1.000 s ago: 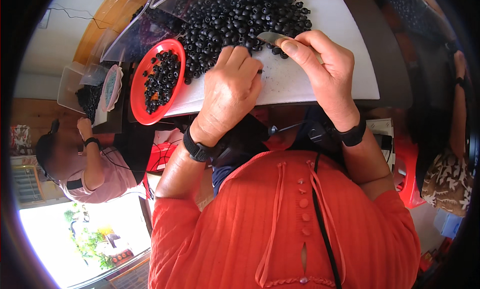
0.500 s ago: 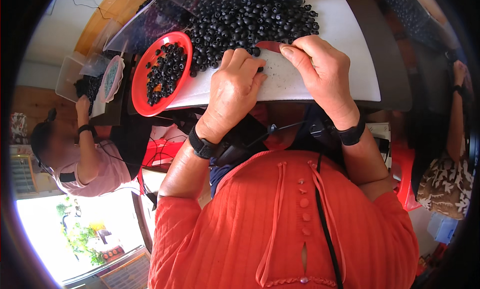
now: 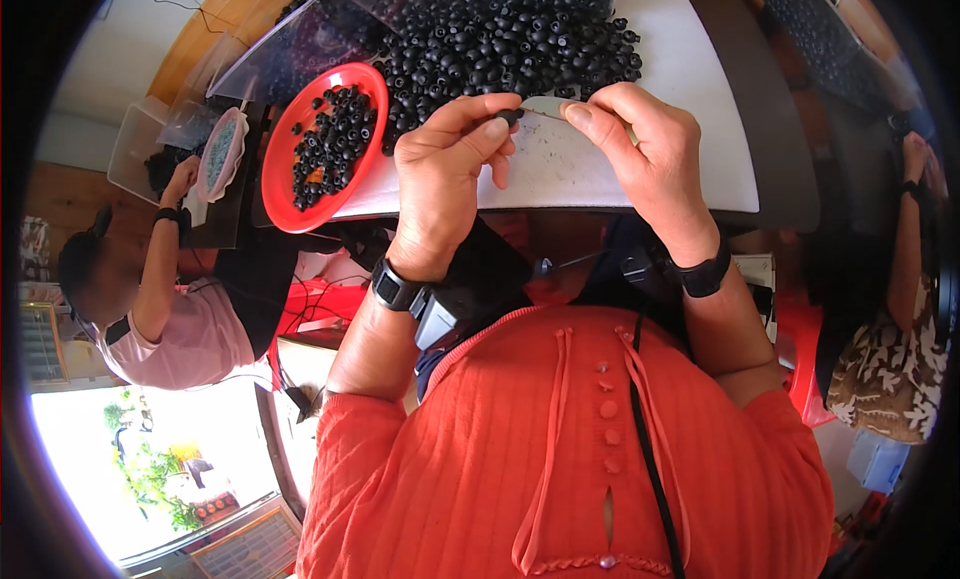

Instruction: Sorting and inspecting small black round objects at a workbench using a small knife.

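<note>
My left hand [image 3: 445, 169] pinches a small black rounded piece [image 3: 512, 117] between thumb and fingers, just above the white work surface [image 3: 690, 99]. My right hand [image 3: 645, 144] is closed on a thin blade, seen nearly edge-on, which looks like a small knife [image 3: 545, 114]. Its tip reaches the black piece or lies very close to it; the handle is hidden in my fingers. Beyond both hands spreads a large heap of similar black pieces [image 3: 500, 44], several showing a round hole. Left of my left hand, a red plate [image 3: 277, 194] holds more of them.
Small dark crumbs lie on the white surface below my hands. A clear plastic bin [image 3: 270, 64] stands behind the plate. At the left a co-worker [image 3: 180, 319] sits near a pale scalloped dish [image 3: 232, 169]. Another person's arm [image 3: 908, 229] shows at the far right.
My left hand has turned and lifted off the surface, bringing the black piece up near the blade. The knife has turned from broadside to nearly edge-on.
</note>
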`<action>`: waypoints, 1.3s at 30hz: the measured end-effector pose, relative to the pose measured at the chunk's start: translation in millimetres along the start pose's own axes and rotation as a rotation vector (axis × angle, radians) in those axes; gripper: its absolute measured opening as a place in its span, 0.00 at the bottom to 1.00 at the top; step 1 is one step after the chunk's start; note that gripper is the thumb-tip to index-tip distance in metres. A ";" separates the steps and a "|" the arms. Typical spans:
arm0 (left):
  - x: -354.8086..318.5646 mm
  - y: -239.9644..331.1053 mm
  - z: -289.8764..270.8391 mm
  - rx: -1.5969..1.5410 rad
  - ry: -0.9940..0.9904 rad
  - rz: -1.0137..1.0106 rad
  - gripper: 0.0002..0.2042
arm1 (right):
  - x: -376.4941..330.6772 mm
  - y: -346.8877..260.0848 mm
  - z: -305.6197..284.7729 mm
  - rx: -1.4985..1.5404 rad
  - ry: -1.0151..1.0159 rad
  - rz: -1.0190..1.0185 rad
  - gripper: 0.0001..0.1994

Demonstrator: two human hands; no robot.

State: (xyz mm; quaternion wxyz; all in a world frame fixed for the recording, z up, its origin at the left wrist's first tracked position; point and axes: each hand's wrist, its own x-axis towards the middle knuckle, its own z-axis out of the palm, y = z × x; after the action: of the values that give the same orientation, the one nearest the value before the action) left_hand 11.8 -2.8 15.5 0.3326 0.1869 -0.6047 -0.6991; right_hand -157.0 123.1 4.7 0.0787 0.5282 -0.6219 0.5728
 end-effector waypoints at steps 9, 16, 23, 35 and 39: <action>2.8 -9.7 1.2 -0.322 -0.095 -0.060 0.13 | 2.0 -1.9 -0.4 0.030 -0.042 0.053 0.14; 4.3 -13.5 4.2 -0.394 -0.169 -0.042 0.13 | 3.0 -0.8 0.2 -0.012 -0.073 0.074 0.15; 2.8 -15.0 7.5 -0.365 -0.142 -0.047 0.13 | 2.7 -0.5 0.1 -0.034 -0.093 0.061 0.16; 1.3 -17.5 8.0 -0.397 -0.133 -0.047 0.14 | 2.2 2.3 2.3 -0.078 -0.100 0.009 0.18; 1.5 -18.6 7.9 -0.397 -0.103 -0.059 0.13 | 1.6 6.1 4.2 -0.096 -0.116 -0.023 0.18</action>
State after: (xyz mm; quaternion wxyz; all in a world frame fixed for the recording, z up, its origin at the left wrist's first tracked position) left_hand 1.0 2.7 -0.7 0.3109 0.0992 -0.4657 -0.8226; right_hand -160.0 117.6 0.6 0.0747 0.5632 -0.6460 0.5098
